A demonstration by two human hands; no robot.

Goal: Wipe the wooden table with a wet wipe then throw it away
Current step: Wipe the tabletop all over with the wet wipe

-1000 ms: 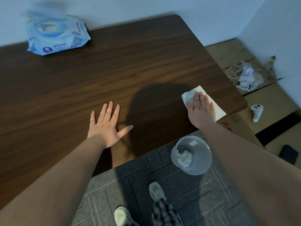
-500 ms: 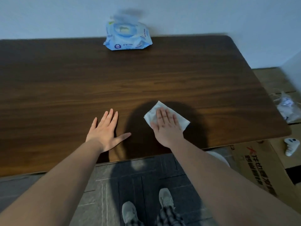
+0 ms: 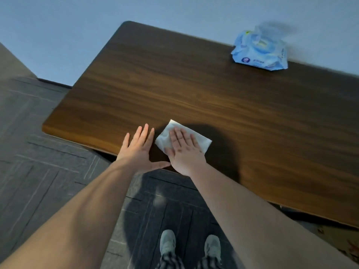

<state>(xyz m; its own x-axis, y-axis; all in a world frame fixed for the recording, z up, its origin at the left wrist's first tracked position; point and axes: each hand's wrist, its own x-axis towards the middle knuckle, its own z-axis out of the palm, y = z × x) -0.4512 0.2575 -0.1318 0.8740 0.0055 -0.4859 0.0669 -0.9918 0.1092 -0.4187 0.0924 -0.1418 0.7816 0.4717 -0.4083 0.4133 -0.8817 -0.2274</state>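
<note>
A dark wooden table fills the middle of the head view. A white wet wipe lies flat on it near the front edge. My right hand presses down on the wipe with flat, spread fingers, covering most of it. My left hand rests flat and open on the table just left of the wipe, its thumb touching my right hand's wrist side. It holds nothing.
A blue pack of wet wipes sits at the table's far edge against the wall, on the right. Grey carpet tiles lie left of and in front of the table. My shoes stand below the front edge.
My right hand has slid the wipe leftward along the front edge, from the right corner to right beside my left hand. The view has swung left; the waste bin is out of sight.
</note>
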